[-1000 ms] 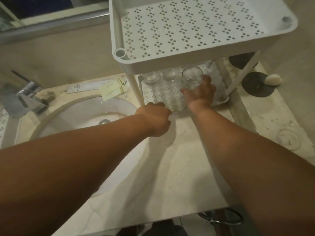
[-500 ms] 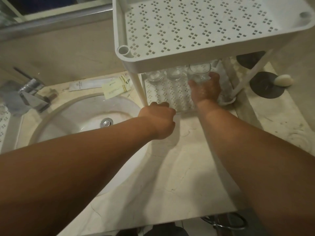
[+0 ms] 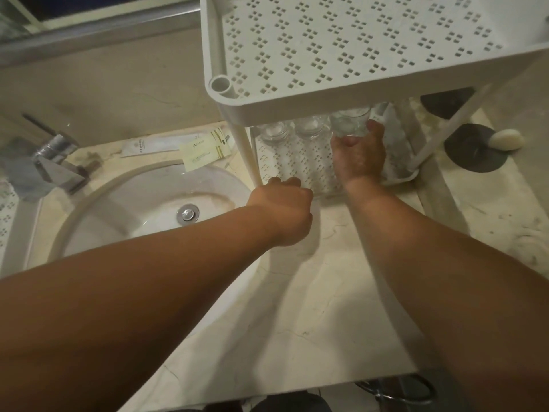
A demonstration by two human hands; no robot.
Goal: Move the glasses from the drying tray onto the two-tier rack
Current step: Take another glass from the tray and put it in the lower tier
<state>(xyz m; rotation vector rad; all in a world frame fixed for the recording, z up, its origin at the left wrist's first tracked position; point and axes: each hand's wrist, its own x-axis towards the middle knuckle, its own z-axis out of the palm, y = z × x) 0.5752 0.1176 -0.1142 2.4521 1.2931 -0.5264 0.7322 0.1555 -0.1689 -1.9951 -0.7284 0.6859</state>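
On the far left a metal tap (image 3: 56,157) sits behind one round white sink (image 3: 154,197), drain plug (image 3: 187,214) in the bowl, nothing else in it. Two flat sachets on the marble counter (image 3: 297,307) behind the sink rim: a long white one (image 3: 151,145) and a pale yellow one (image 3: 206,150), overlapping at the yellow one's left end.

Left hand (image 3: 282,214): fingers curled under at the front lip of the rack's lower shelf (image 3: 300,162), just beside the front-left post (image 3: 245,150). Can't tell if it grips the lip or only rests there.

Two-tier white plastic rack (image 3: 297,107), perforated shelves. Top shelf (image 3: 356,40): nothing on it. Lower shelf: three clear glasses counted, in a row along the back under the top shelf's front edge. Left glass (image 3: 272,132) and middle glass (image 3: 309,128) stand free, close together. Right glass (image 3: 350,121) is the one in hand; right hand (image 3: 358,157) wrapped round its lower part, thumb at its left, fingers at its right. Whether its base touches the shelf can't be told. Front half of the lower shelf is bare, headroom tight beneath the top tier.

Right of the rack: two dark round discs (image 3: 472,150) on the counter, one pale oval soap (image 3: 506,139) on the nearer disc's edge. Wide bare marble toward the counter's front edge.
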